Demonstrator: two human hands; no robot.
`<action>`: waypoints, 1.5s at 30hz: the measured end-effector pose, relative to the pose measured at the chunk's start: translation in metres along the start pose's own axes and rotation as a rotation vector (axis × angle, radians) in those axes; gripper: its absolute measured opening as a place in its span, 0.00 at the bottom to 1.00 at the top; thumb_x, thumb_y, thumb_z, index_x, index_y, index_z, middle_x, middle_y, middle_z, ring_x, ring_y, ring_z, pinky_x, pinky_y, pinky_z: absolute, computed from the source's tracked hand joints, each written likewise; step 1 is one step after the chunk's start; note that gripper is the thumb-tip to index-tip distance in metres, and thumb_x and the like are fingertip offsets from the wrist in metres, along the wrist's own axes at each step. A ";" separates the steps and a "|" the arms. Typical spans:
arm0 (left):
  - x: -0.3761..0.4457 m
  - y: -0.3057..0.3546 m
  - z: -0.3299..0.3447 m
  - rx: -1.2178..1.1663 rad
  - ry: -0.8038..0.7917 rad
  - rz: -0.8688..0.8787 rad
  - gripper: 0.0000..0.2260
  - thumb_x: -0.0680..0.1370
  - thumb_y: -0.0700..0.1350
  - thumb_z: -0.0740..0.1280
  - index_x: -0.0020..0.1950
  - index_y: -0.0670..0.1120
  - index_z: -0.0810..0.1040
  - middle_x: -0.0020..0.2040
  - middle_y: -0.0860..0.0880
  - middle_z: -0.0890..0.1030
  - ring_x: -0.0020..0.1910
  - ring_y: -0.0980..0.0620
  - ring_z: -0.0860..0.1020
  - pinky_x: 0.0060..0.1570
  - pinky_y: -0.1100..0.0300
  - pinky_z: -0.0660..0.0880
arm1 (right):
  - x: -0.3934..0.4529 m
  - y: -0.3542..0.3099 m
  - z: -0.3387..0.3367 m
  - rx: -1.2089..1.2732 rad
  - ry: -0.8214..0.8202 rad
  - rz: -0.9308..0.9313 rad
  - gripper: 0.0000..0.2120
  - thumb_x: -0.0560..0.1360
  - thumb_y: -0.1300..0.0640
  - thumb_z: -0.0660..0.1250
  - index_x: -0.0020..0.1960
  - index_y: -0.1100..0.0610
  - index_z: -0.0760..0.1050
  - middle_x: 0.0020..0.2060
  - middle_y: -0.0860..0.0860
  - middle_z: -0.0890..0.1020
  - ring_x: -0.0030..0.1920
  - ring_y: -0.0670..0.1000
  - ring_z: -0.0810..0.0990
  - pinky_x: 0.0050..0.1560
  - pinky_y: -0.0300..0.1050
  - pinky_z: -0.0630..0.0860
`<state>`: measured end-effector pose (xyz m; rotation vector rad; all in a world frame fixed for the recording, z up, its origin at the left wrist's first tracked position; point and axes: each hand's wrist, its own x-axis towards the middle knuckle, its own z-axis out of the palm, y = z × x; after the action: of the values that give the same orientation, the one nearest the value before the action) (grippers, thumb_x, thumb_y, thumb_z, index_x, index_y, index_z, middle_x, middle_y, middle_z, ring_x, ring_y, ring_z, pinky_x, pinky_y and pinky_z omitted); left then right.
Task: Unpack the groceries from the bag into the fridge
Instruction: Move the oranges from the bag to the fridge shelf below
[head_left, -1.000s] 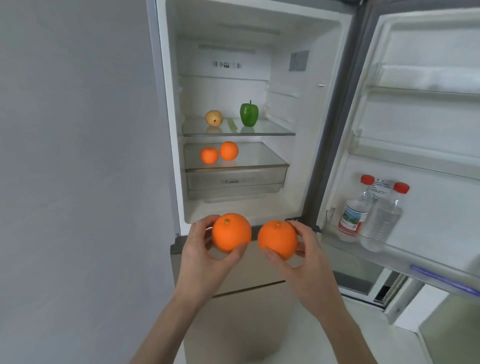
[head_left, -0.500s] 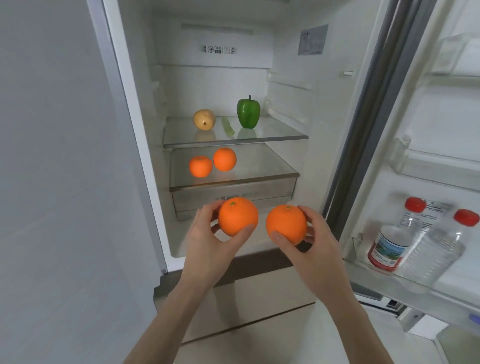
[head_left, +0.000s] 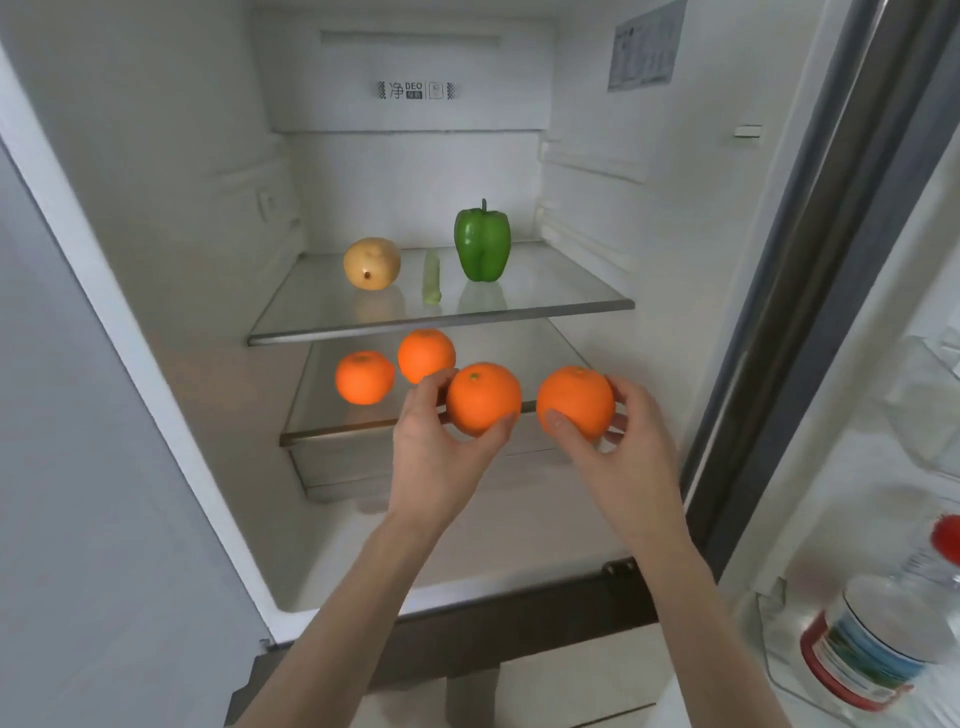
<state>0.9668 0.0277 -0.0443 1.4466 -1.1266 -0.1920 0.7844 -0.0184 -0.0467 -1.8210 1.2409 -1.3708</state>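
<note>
Standing open, the fridge (head_left: 156, 291) fills most of the view, its door (head_left: 883, 364) swung to the right. An upper glass shelf (head_left: 545, 306) carries a green bell pepper (head_left: 482, 240), a yellowish pear-like fruit (head_left: 371, 262) and, between them, a small pale green piece (head_left: 431, 276) too blurred to name. Below it, the lower glass shelf (head_left: 322, 415) over the drawer (head_left: 343, 467) bears two oranges lying close together: the left shelf orange (head_left: 364, 377) and the rear shelf orange (head_left: 425, 355). In the door rack at lower right stands a water bottle (head_left: 878, 644) with a red-edged label; a red cap (head_left: 946, 535) shows above it. The left hand (head_left: 441, 447) curls its fingers and thumb round the left held orange (head_left: 483, 398), held in front of the lower shelf's edge. The right hand (head_left: 623, 441) grips the right held orange (head_left: 575, 401) the same way, just beside the other, the two fruits apart.
</note>
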 end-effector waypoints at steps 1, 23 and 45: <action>0.009 -0.002 0.008 0.015 0.008 0.005 0.31 0.68 0.52 0.82 0.68 0.52 0.75 0.61 0.54 0.79 0.56 0.57 0.79 0.57 0.61 0.78 | 0.011 0.005 0.003 -0.001 0.000 -0.001 0.34 0.72 0.40 0.77 0.72 0.45 0.68 0.66 0.44 0.73 0.60 0.48 0.78 0.60 0.51 0.79; 0.075 -0.042 0.094 0.190 0.029 0.013 0.30 0.74 0.52 0.77 0.72 0.47 0.71 0.62 0.49 0.79 0.58 0.52 0.77 0.52 0.62 0.70 | 0.112 0.052 0.064 -0.265 0.121 -0.014 0.35 0.75 0.41 0.73 0.76 0.54 0.66 0.69 0.53 0.77 0.66 0.57 0.77 0.59 0.48 0.75; 0.040 -0.037 0.068 0.370 0.061 0.114 0.28 0.77 0.52 0.73 0.74 0.46 0.69 0.66 0.50 0.76 0.64 0.50 0.75 0.51 0.62 0.72 | 0.069 0.044 0.049 -0.328 0.173 -0.088 0.36 0.78 0.39 0.69 0.79 0.55 0.64 0.73 0.55 0.74 0.71 0.56 0.74 0.63 0.54 0.78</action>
<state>0.9591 -0.0537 -0.0728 1.6934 -1.2347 0.1481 0.8188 -0.1042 -0.0697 -2.0297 1.5690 -1.4678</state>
